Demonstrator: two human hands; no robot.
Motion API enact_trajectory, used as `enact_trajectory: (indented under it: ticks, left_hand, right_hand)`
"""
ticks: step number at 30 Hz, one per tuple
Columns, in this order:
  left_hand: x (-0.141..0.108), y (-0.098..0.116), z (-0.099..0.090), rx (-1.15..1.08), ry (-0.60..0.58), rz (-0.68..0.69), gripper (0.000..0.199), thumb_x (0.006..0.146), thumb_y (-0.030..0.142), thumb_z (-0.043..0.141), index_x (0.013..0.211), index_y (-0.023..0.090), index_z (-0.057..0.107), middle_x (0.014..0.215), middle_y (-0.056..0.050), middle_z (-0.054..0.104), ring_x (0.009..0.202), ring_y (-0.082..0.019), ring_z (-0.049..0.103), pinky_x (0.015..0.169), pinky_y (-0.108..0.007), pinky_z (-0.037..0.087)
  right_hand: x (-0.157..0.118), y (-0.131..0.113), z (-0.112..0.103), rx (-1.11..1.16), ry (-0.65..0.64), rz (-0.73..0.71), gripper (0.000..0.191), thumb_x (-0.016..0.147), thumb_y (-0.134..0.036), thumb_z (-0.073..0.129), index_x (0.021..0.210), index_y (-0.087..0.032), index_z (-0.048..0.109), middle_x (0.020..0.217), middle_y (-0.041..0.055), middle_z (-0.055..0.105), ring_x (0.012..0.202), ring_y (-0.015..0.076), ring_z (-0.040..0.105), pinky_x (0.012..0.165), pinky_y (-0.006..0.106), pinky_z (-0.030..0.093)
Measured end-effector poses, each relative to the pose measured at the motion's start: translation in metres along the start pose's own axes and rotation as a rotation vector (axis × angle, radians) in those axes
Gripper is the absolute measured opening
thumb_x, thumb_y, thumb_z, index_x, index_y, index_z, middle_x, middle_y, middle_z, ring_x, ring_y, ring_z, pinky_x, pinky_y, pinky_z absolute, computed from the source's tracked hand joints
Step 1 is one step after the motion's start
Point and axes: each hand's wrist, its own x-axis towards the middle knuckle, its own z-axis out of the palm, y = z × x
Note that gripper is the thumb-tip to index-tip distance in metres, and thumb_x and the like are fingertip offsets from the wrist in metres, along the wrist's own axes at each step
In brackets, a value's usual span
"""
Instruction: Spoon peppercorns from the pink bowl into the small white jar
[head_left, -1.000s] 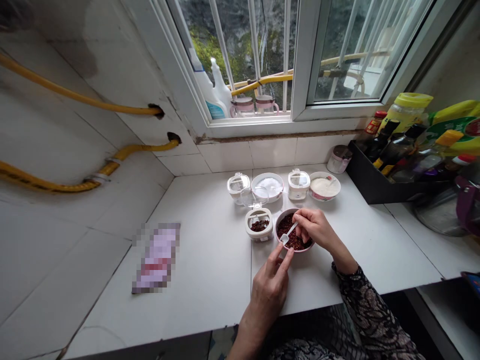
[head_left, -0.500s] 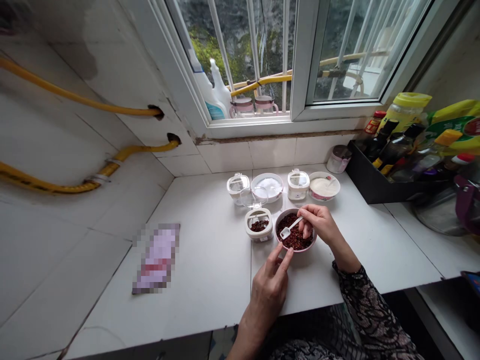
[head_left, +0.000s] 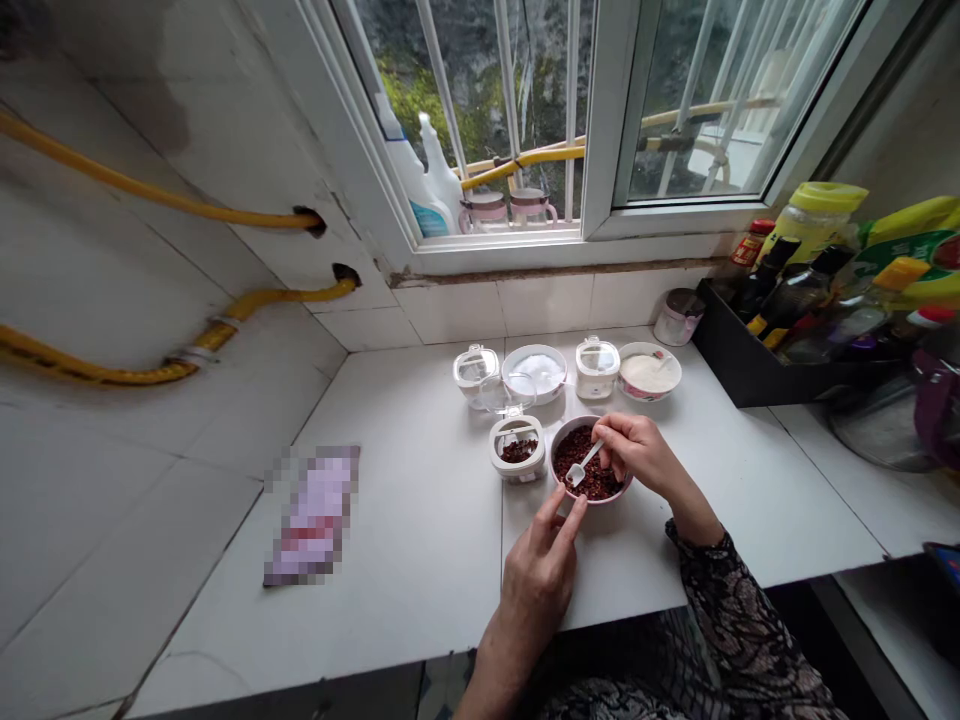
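Observation:
A small white spoon (head_left: 579,471) is pinched in my right hand (head_left: 637,452), its scoop low over dark red dried spice, which looks like peppercorns, in a bowl (head_left: 627,490). My left hand (head_left: 541,570) has its index and middle fingers stretched out, with their tips at the bowl's near rim. Just left of the bowl stands a small seasoning jar (head_left: 517,470) with its clear lid (head_left: 511,396) raised and some of the same dark red spice inside.
Behind are two lidded seasoning jars (head_left: 477,370) (head_left: 597,368), a bowl of white grains (head_left: 535,374) and a bowl of off-white powder (head_left: 649,372). A black box of bottles (head_left: 731,365) stands at the right. A blurred purple packet (head_left: 319,515) lies left.
My right hand has lowered the spoon slightly toward the near side of the bowl, so its scoop is closer to the spice. My left hand stays in place.

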Motion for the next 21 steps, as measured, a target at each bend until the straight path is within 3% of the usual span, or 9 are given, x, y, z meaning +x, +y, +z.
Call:
enact_trajectory:
  ticks: [7,11,17,21]
  left_hand:
    - [0.000,0.000,0.000,-0.009,0.004,0.003,0.069,0.093,-0.004,0.043,0.156,0.023,0.038,0.139,-0.019,0.057,0.098,-0.017,0.071,0.084,-0.028,0.062]
    - [0.000,0.000,0.001,-0.010,-0.009,-0.005,0.067,0.094,-0.004,0.043,0.155,0.023,0.039,0.139,-0.019,0.057,0.099,-0.017,0.072,0.085,-0.028,0.062]
    - [0.001,0.001,0.000,-0.007,0.004,-0.001,0.066,0.093,-0.004,0.043,0.154,0.022,0.041,0.139,-0.018,0.058,0.100,-0.017,0.072,0.087,-0.028,0.061]
    - [0.001,0.001,0.000,0.000,0.000,-0.003,0.066,0.093,-0.004,0.044,0.154,0.021,0.042,0.139,-0.019,0.057,0.097,-0.017,0.072,0.085,-0.027,0.062]
  right_hand:
    - [0.002,0.000,-0.001,0.087,-0.011,0.071,0.030,0.082,-0.049,0.061,0.076,-0.019,0.058,0.051,-0.0031,0.062,0.034,0.0091,0.051,0.035,0.019,0.039]
    - [0.000,-0.001,0.001,0.035,-0.034,0.013,0.027,0.085,-0.044,0.058,0.074,-0.019,0.059,0.051,-0.0027,0.062,0.035,0.0080,0.050,0.036,0.018,0.037]
    - [0.000,0.000,0.001,0.000,0.061,-0.042,0.024,0.088,-0.041,0.057,0.076,-0.020,0.059,0.051,-0.0032,0.061,0.035,0.0095,0.050,0.036,0.020,0.036]
    - [0.000,0.001,0.008,-0.035,0.020,-0.058,0.023,0.089,-0.036,0.054,0.073,-0.020,0.058,0.051,-0.0031,0.061,0.035,0.0093,0.050,0.037,0.020,0.037]
